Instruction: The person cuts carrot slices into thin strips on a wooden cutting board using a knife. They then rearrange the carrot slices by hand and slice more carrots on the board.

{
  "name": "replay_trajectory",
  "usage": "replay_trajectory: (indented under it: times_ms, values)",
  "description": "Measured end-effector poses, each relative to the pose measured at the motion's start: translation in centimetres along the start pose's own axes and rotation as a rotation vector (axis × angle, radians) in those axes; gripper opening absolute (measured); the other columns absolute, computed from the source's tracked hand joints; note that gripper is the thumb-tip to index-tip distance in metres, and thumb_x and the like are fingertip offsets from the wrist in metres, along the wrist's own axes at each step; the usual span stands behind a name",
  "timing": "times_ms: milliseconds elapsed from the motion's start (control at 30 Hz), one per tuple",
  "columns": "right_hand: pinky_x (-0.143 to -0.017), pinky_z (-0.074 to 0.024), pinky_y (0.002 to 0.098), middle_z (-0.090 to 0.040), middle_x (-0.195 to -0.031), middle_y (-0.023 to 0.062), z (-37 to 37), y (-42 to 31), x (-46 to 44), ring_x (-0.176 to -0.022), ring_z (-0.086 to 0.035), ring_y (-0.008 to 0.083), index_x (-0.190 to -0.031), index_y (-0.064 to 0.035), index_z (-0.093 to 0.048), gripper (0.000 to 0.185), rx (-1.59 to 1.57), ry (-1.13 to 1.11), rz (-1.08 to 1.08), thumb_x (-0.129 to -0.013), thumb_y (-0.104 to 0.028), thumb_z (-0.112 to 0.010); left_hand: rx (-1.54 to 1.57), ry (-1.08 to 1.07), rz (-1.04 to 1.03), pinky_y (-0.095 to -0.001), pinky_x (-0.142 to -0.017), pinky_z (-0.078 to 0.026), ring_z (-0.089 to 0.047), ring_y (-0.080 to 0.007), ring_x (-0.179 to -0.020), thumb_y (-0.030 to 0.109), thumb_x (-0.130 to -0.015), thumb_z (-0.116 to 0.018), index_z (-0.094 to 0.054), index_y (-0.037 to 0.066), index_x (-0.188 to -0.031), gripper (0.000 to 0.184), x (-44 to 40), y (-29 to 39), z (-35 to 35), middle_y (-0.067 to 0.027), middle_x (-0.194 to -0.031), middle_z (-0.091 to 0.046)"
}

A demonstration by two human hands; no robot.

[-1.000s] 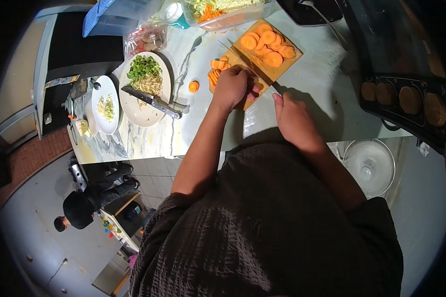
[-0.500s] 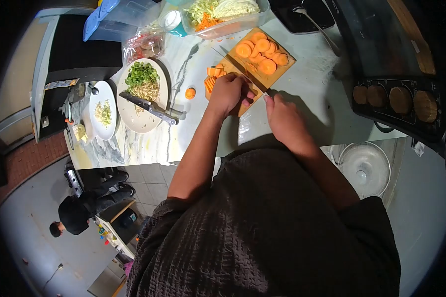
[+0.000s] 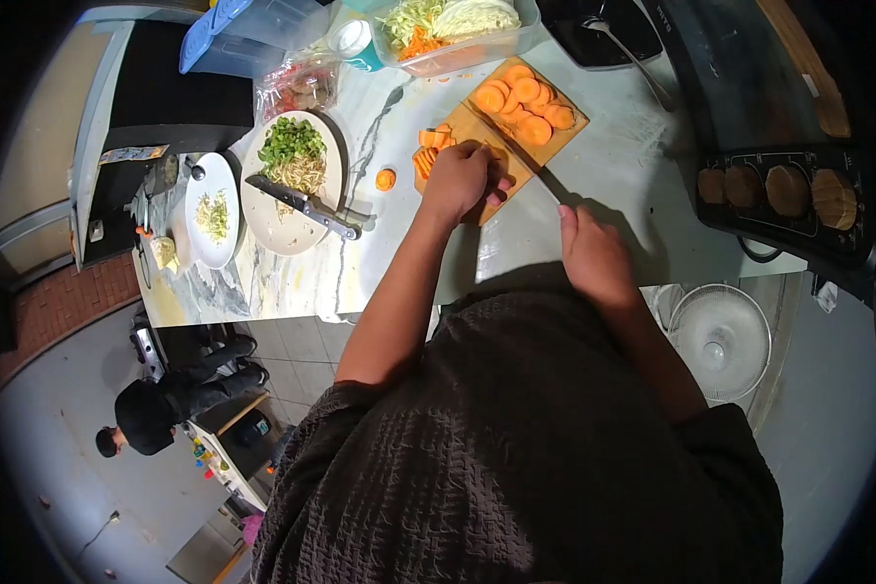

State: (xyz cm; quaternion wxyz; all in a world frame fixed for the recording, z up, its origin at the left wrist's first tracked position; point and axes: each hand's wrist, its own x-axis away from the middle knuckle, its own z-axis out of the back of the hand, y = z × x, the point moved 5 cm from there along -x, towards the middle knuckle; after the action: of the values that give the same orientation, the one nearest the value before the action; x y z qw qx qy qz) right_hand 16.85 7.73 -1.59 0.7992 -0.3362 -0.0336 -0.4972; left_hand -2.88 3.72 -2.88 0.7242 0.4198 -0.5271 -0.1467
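My right hand (image 3: 594, 251) is closed around the handle of a knife (image 3: 545, 182), whose blade lies slantwise across the wooden cutting board (image 3: 470, 122). Beside the blade, my left hand (image 3: 460, 182) presses down with curled fingers on a piece of carrot (image 3: 497, 154), mostly hidden beneath them. Carrot sticks (image 3: 428, 156) are piled just left of that hand. On the far side of the knife, several round carrot slices (image 3: 534, 129) rest on the board. A carrot end (image 3: 385, 180) sits on the counter to the left.
Left are a round plate (image 3: 284, 238) with chopped greens and a second knife (image 3: 307, 207), and an oval plate (image 3: 226, 255). Behind stand a plastic container (image 3: 457, 64) of shredded vegetables and a black dish (image 3: 584, 54) with a spoon. A stove (image 3: 749, 161) is right; a person (image 3: 151, 419) is in the background.
My right hand has drawn the knife back toward me and to the right, away from my left hand. My left hand stays at the carrot. The whole view has shifted slightly.
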Motion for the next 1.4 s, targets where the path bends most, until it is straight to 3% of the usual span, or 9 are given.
replay_trajectory:
  times_ms: [633,700,1400]
  values:
    - [-0.076,-0.0448,0.0563,-0.063,-0.081,0.0275,-0.1,-1.3,-1.6,-0.083,-0.059,0.0485,-0.091,0.0004,-0.058,0.045,-0.069,-0.001,0.09,-0.101,-0.039,-0.037,0.026,0.0,0.032,-0.0297,-0.049,-0.052,-0.065,-0.0197,-0.06,0.011,-0.095,-0.046,-0.058,-0.01,-0.091,0.025,0.0,0.2,0.0,-0.0144,-0.073,-0.063]
    - [-0.076,-0.0447,0.0567,-0.064,-0.081,0.0275,-0.1,-1.3,-1.7,-0.083,-0.059,0.0484,-0.091,0.0003,-0.057,0.045,-0.074,-0.014,0.066,-0.101,-0.039,-0.037,0.035,0.011,0.044,-0.0278,-0.049,-0.047,-0.059,-0.0173,-0.05,0.014,-0.096,-0.048,-0.061,-0.006,-0.093,0.024,0.0,0.2,0.0,-0.0131,-0.07,-0.066]
    - [-0.075,-0.0442,0.0568,-0.063,-0.083,0.0289,-0.8,-1.9,-1.4,-0.083,-0.058,0.0499,-0.09,0.0019,-0.057,0.046,-0.122,-0.024,0.123,-0.102,-0.037,-0.037,0.057,0.001,0.0,-0.0279,-0.052,-0.048,-0.059,-0.0178,-0.052,0.011,-0.095,-0.044,-0.058,-0.006,-0.093,0.022,0.0,-0.1,0.1,-0.014,-0.073,-0.065]
